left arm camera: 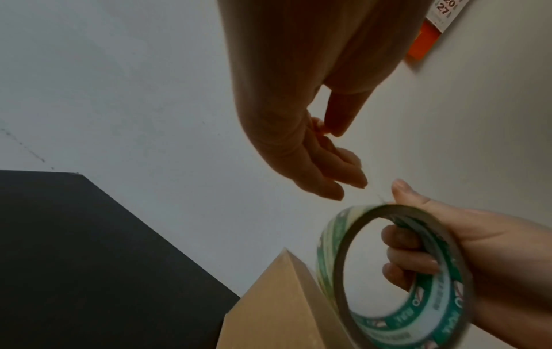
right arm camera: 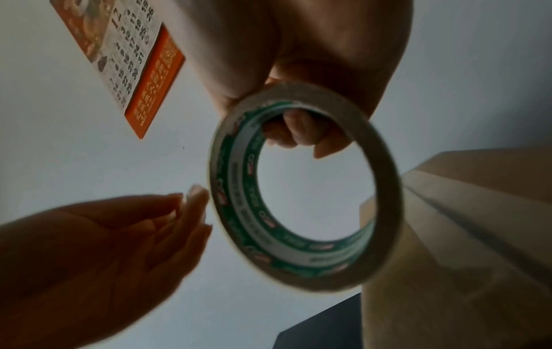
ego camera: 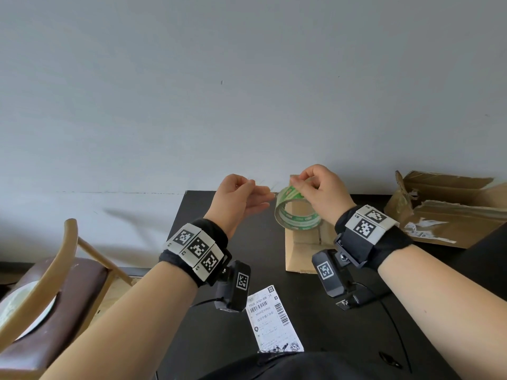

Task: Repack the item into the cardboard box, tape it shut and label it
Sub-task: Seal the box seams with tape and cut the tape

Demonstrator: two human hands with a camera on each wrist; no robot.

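Observation:
My right hand (ego camera: 299, 185) holds a roll of clear tape (ego camera: 297, 218) with a green-printed core upright in the air, fingers (right arm camera: 298, 132) hooked through its hole and thumb on the outer rim. The roll hangs just above a closed brown cardboard box (ego camera: 301, 253) on the black table (ego camera: 343, 338). My left hand (ego camera: 251, 185) is just left of the roll, thumb and forefinger pinched together and the other fingers straight. A faint clear strip seems to run from the roll to that pinch. A white shipping label (ego camera: 274, 319) lies flat near the table's front edge.
A torn, opened cardboard carton (ego camera: 452, 212) lies at the table's back right. A wooden chair with a dark seat (ego camera: 55, 286) stands left of the table. A grey wall rises behind the table, and an orange calendar (right arm camera: 134, 59) hangs on it.

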